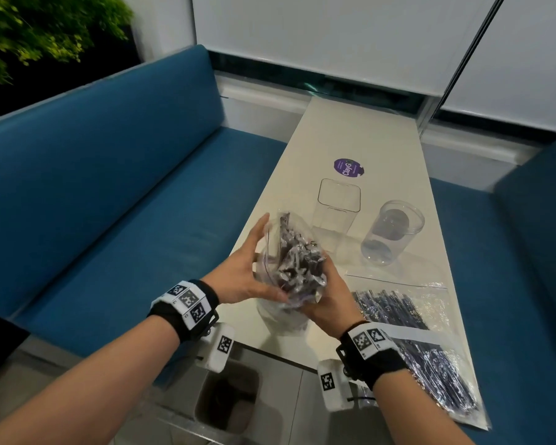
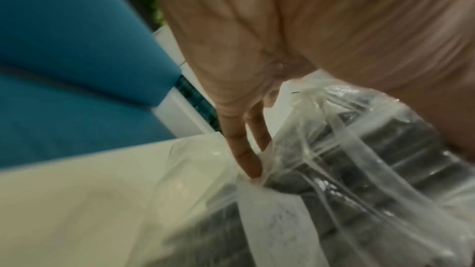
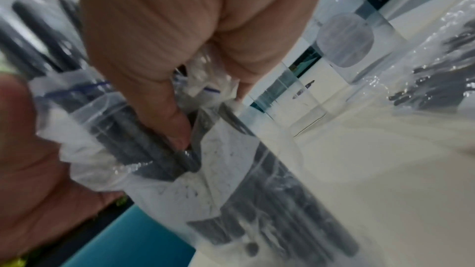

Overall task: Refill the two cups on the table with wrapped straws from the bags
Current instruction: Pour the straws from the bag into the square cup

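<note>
The head view looked forward and down from above the tabletop (image 1: 376, 139), wide enough for both forearms. Each wrist view sat close beneath its palm, facing along the fingers (image 2: 240, 145). All three shared the straw bag (image 3: 226, 165) and the tabletop.

sofa (image 1: 109, 187) teal | table (image 1: 366, 133) cream | sticker (image 1: 348, 167) purple | straws (image 1: 297, 255) dark (silvery wrappers)

Two clear cups and three bags of dark wrapped straws

The square cup (image 1: 337, 210) and the round cup (image 1: 389, 232) stand upright side by side, both empty (round one on the right). Nearer, the lifted bag (image 1: 270, 252) is upright, its straws (image 1: 299, 255) poking from its open top. The second bag (image 1: 398, 303) and third bag (image 1: 437, 374) lie flat.
</note>
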A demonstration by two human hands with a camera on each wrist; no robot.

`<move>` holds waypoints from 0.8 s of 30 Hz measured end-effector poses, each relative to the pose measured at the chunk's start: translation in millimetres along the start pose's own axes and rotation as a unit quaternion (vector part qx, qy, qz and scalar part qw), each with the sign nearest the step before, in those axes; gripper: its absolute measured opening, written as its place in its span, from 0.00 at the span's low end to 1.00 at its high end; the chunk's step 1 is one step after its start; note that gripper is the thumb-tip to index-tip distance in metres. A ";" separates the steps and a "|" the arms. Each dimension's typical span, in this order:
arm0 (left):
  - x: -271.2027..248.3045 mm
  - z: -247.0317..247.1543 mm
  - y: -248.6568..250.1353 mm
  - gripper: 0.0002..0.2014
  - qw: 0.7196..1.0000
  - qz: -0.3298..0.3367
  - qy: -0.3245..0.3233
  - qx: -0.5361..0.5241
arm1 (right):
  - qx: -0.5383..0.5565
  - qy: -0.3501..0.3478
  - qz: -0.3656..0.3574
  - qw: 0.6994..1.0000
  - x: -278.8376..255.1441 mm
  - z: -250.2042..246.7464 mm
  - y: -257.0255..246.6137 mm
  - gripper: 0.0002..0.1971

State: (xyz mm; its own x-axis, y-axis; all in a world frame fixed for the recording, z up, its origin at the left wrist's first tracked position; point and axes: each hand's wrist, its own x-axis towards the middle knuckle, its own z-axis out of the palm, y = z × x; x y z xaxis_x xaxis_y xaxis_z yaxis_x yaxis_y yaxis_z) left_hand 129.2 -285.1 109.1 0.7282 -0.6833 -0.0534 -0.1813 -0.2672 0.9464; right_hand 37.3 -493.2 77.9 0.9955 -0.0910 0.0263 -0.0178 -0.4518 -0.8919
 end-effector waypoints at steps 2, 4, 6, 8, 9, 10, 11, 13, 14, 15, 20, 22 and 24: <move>2.1 0.5 1.0 0.54 1.000 0.002 0.000 0.028 | -0.012 0.000 -0.006 1.000 -1.6 4.1 -1.8 0.49; 3.0 2.0 4.3 0.40 0.999 -0.002 0.027 0.029 | 0.001 0.003 -0.018 1.000 -3.2 5.0 -4.3 0.50; 3.0 3.4 5.1 0.39 0.999 0.006 0.034 0.012 | 0.035 -0.017 -0.018 0.999 -5.4 0.6 -9.0 0.55; 2.4 5.3 4.3 0.42 1.000 0.008 0.017 -0.002 | 0.066 -0.054 -0.015 0.996 -7.7 -4.4 -12.5 0.60; 2.3 6.6 1.7 0.44 1.000 0.002 0.006 -0.013 | 0.072 -0.069 -0.012 0.995 -7.8 -4.4 -12.6 0.62; 1.8 8.5 -1.5 0.47 1.000 -0.006 -0.007 -0.028 | 0.071 -0.077 -0.008 0.994 -7.9 -2.1 -12.1 0.63; 1.0 11.2 -6.3 0.52 0.999 -0.014 -0.022 -0.037 | 0.059 -0.072 -0.004 0.996 -7.2 2.0 -10.6 0.63; -0.5 18.2 -15.4 0.65 0.999 -0.015 -0.048 -0.008 | 0.021 -0.039 0.003 0.999 -6.3 11.1 -6.8 0.60; -0.2 21.4 -19.2 0.72 0.998 -0.011 -0.055 0.012 | 0.004 -0.030 0.008 1.000 -6.1 14.5 -4.6 0.61; 0.6 23.9 -20.3 0.76 0.998 -0.006 -0.054 0.022 | -0.009 -0.027 0.011 1.000 -6.2 16.6 -2.3 0.62; 9.7 23.6 -17.0 0.68 0.996 -0.006 0.089 0.013 | -0.025 -0.012 -0.005 1.000 -5.8 13.2 -8.6 0.67; 9.9 27.0 -11.7 0.56 0.994 0.001 0.110 -0.015 | -0.027 -0.028 -0.014 0.999 -0.6 8.4 -16.2 0.74; 8.7 32.5 -4.1 0.51 0.994 0.015 0.089 -0.053 | -0.045 -0.052 -0.036 0.997 5.2 5.5 -21.1 0.77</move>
State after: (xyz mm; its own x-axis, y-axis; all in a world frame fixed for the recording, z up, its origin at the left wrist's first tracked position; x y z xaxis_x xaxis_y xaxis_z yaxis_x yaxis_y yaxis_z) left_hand 114.8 -312.0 94.4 0.8311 -0.5556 0.0230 -0.1399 -0.1689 0.9757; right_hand 43.4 -479.2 94.3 0.9987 0.0353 0.0363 0.0496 -0.5329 -0.8447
